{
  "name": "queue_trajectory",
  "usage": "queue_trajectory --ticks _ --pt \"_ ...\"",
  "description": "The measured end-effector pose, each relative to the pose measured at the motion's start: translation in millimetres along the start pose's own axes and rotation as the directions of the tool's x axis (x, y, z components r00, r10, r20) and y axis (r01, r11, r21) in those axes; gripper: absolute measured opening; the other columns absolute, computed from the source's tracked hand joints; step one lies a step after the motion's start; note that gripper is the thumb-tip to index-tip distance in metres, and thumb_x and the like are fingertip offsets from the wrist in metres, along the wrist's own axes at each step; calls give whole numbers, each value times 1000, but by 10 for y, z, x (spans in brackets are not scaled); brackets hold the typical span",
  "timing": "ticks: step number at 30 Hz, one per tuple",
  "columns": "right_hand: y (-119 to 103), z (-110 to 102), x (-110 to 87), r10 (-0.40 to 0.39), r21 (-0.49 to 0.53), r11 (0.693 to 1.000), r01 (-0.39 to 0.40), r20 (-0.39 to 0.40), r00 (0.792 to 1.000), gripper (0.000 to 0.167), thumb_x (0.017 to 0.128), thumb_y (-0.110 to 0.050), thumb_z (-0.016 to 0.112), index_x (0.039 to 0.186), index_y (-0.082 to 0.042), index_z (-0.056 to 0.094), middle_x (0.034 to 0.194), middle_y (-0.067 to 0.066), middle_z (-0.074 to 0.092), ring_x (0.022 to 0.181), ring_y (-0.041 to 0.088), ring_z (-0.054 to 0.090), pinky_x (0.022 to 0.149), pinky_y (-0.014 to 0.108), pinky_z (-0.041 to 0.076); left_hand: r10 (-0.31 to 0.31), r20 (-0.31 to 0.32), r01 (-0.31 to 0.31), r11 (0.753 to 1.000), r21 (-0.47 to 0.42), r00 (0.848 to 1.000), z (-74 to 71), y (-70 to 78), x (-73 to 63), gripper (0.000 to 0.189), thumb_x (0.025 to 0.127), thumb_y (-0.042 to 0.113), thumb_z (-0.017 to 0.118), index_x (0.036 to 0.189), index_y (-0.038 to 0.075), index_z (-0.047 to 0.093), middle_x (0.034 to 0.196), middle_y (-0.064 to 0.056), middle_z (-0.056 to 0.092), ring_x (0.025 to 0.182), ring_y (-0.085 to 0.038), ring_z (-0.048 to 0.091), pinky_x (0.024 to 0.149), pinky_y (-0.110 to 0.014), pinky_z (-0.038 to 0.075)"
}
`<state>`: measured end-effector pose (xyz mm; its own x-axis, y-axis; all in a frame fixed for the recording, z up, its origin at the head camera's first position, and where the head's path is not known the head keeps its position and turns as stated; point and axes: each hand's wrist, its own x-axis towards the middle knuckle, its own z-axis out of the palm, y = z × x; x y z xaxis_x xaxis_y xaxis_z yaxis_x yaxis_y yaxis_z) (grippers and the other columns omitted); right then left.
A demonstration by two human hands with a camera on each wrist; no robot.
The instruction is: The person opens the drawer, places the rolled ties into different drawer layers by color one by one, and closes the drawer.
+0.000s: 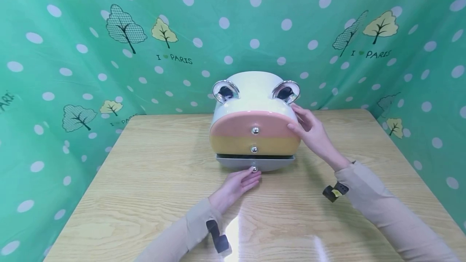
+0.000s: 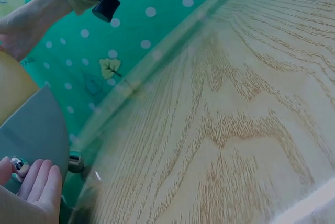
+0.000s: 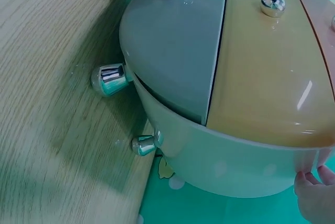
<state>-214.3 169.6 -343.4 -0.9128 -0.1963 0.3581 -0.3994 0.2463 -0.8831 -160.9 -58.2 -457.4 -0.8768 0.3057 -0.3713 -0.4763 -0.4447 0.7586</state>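
A white desktop drawer box (image 1: 253,88) with two silver-rimmed eyes stands on the wooden table. Its front stacks a pink drawer (image 1: 233,126), a yellow drawer (image 1: 233,144) and a grey drawer (image 1: 233,164) at the bottom. The grey one sits slightly pulled out, with a dark gap along its top. My left hand (image 1: 236,187) pinches the grey drawer's silver knob (image 2: 20,166) between thumb and fingers. Against the box's right side rests my right hand (image 1: 314,134), its thumb near the pink front's edge. In the right wrist view, its fingertips (image 3: 325,174) touch the white shell.
Short silver feet (image 3: 111,79) hold the box above the wooden tabletop (image 1: 145,197). A green dotted cloth (image 1: 204,23) with printed trees hangs behind and at both sides. Dark straps (image 1: 217,237) hang from both sleeves.
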Motion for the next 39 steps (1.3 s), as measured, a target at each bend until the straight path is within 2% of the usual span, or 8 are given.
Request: queue_trajectory --ticks 4,22,39 --pt "6 -1 21 -5 -15 1000 5 -2 1000 52 85 -17 60 131 -3 38 141 7 31 127 25 32 103 26 29 -6 -3 6 1000 -4 1000 0 6 3 38 89 12 51 118 -11 42 116 -27 50 111 -35 47 93 -38 42" --pt "1 11 12 -39 -16 999 39 -3 999 50 86 -13 57 132 -6 37 142 7 30 127 25 32 104 32 29 -31 10 31 999 -13 999 -38 39 1 37 88 11 52 119 -9 44 117 -27 50 109 -33 51 92 -37 43" --pt "10 15 -27 -39 5 999 39 -15 999 50 86 -12 57 132 -5 38 142 7 30 127 25 32 104 29 29 -19 14 19 1000 3 1000 -29 47 31 40 87 12 53 119 -9 44 117 -28 50 110 -33 50 92 -36 44"
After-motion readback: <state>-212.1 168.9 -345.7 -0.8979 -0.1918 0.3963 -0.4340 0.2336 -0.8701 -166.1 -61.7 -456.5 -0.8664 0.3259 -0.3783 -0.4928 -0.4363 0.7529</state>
